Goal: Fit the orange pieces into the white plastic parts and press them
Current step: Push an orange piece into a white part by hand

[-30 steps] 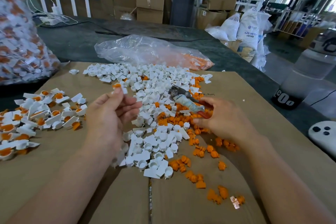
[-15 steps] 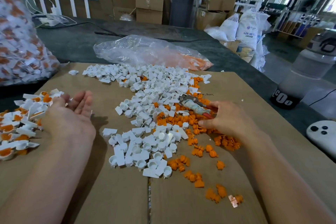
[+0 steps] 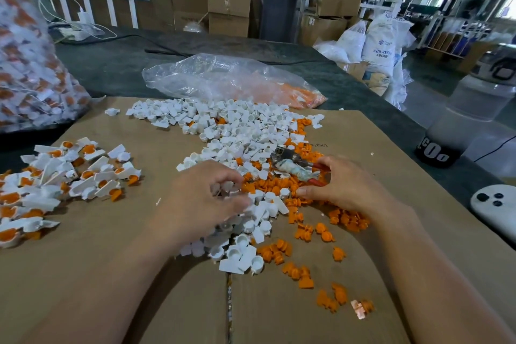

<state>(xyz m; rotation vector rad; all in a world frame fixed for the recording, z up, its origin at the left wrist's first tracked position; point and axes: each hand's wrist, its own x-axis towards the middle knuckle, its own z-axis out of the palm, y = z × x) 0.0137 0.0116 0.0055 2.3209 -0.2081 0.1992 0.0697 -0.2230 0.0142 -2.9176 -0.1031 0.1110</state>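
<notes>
A long heap of loose white plastic parts (image 3: 237,131) runs down the middle of the cardboard sheet (image 3: 111,260). Loose orange pieces (image 3: 268,184) lie along its right side and trail toward me. My left hand (image 3: 201,201) is on the near part of the white heap, fingers curled around a white part. My right hand (image 3: 346,187) grips red-handled pliers (image 3: 290,165) with a tape-wrapped body, and its fingertips touch the orange pieces. Finished white parts with orange inserts (image 3: 69,173) lie piled at the left.
A clear plastic bag (image 3: 223,78) holding orange pieces lies behind the heap. A big bag of finished parts (image 3: 28,64) stands at the far left. A translucent jug (image 3: 460,126) and a white controller (image 3: 494,209) sit at the right, off the cardboard.
My left hand went out to the finished pile at the left, opened there, then came back to the white heap and curled onto a part. My right hand stayed put with the pliers.
</notes>
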